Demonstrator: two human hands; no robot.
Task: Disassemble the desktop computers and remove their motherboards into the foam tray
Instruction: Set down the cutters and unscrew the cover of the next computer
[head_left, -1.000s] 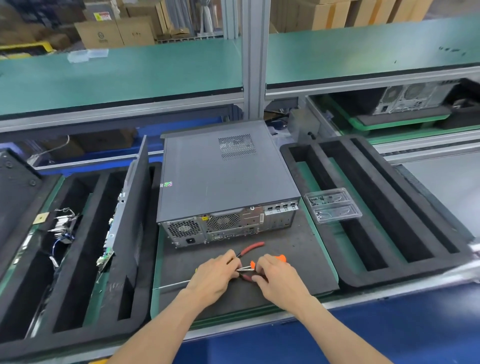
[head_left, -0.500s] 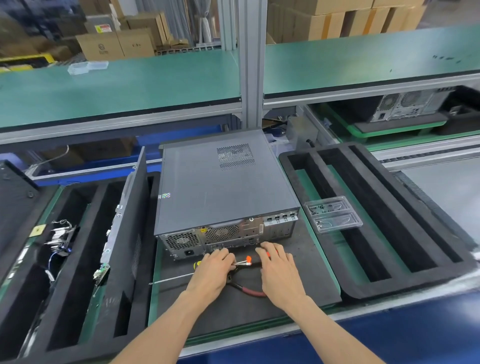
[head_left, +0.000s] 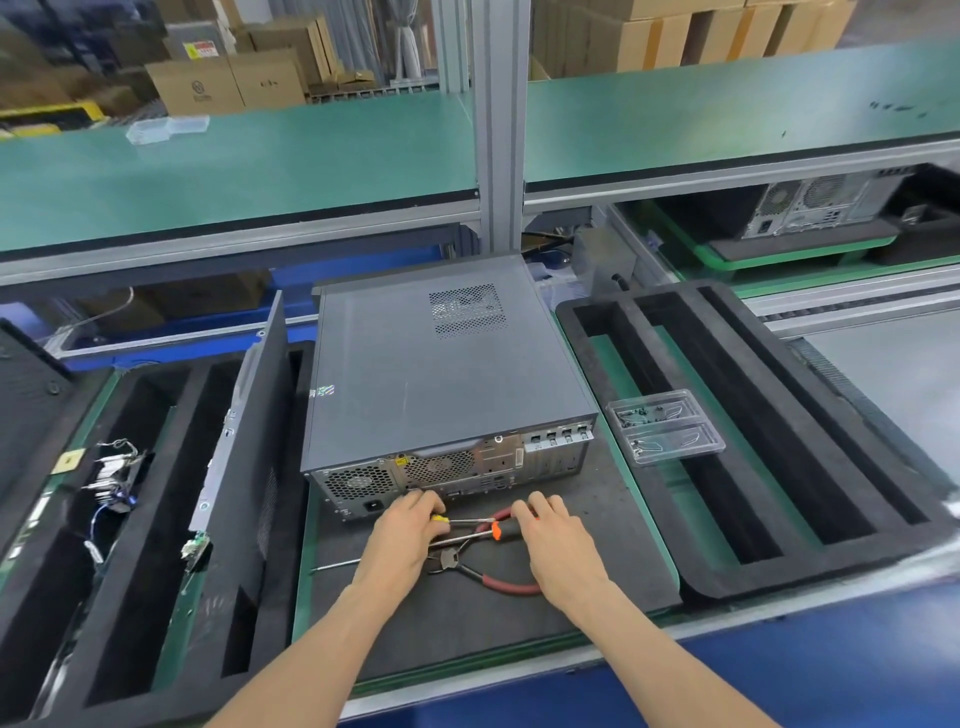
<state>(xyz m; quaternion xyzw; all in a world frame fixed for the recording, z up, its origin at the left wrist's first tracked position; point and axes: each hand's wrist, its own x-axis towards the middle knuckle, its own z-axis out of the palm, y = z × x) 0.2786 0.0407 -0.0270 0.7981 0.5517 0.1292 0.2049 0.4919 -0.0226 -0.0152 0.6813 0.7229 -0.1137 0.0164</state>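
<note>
Left hand: I see its fingers curled round a yellow-tipped screwdriver, picking a tool.
Right hand: fingers loosely bent on another tool; grip unclear.
Pliers: lying free between both hands.
Desktop computer: closed, rear ports facing me for its screws.
Foam tray: right, slots bare.

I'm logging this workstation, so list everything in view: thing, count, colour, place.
desktop computer: 1, grey, centre mat, closed
second computer: 1, silver, far right shelf
foam tray: 1, black, right
left foam tray: 1, black, holding a board upright
clear plastic tray: 1, on right foam tray
pliers: 1, red-handled, front mat
screwdrivers: 2, yellow and orange collars, between hands
cardboard boxes: several, brown, background
left hand: on screwdrivers
right hand: beside pliers
</note>
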